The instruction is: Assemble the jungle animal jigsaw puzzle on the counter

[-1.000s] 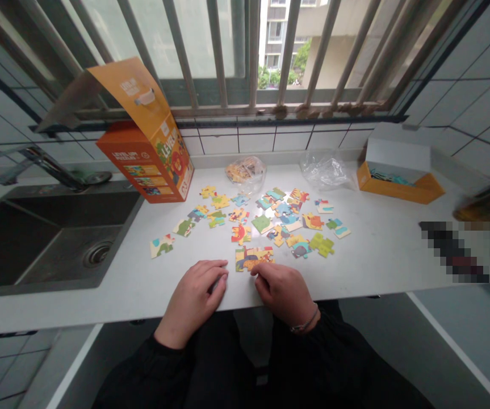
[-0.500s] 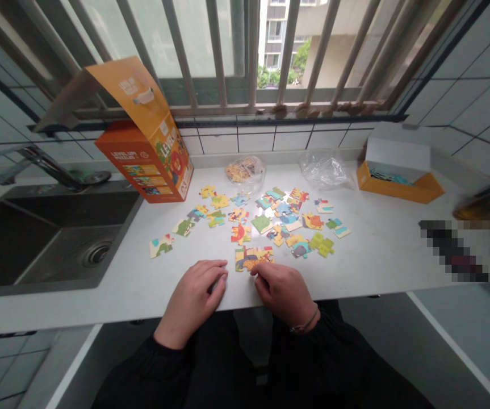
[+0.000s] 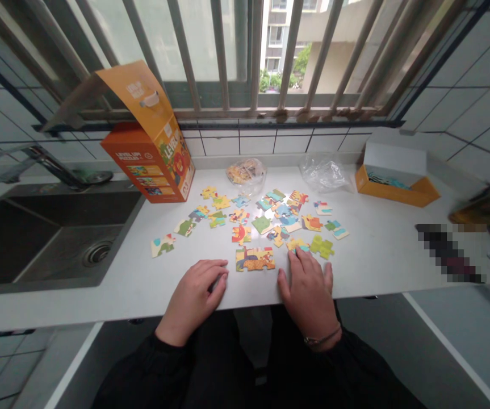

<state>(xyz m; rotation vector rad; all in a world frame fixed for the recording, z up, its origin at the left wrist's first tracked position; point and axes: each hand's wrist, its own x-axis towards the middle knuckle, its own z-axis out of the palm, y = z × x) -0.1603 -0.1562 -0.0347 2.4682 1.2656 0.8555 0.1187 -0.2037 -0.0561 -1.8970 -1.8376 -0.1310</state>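
Observation:
Joined jigsaw pieces (image 3: 255, 259) form a small strip with a spotted animal on it, lying near the counter's front. To their left rests my left hand (image 3: 200, 291), fingers loosely curved and holding nothing, with a gap by the thumb. My right hand (image 3: 308, 284) is right of the strip, fingers apart. Its fingertips reach a yellow and blue puzzle piece (image 3: 294, 244) and partly cover it; whether they press on it I cannot tell. Close by lie a green puzzle piece (image 3: 322, 246) and an orange animal piece (image 3: 311, 222).
More loose pieces, such as a green one (image 3: 262, 224), spread over the white counter (image 3: 381, 255). Behind them are a bag of pieces (image 3: 246, 173) and a clear plastic bag (image 3: 325, 172). An orange puzzle box (image 3: 151, 162) stands beside the sink (image 3: 66, 244); an open tray box (image 3: 393, 184) sits right.
My right hand has moved right, off the joined strip to the loose pieces, and its fingers have spread. My left hand stays put. The view has shifted slightly.

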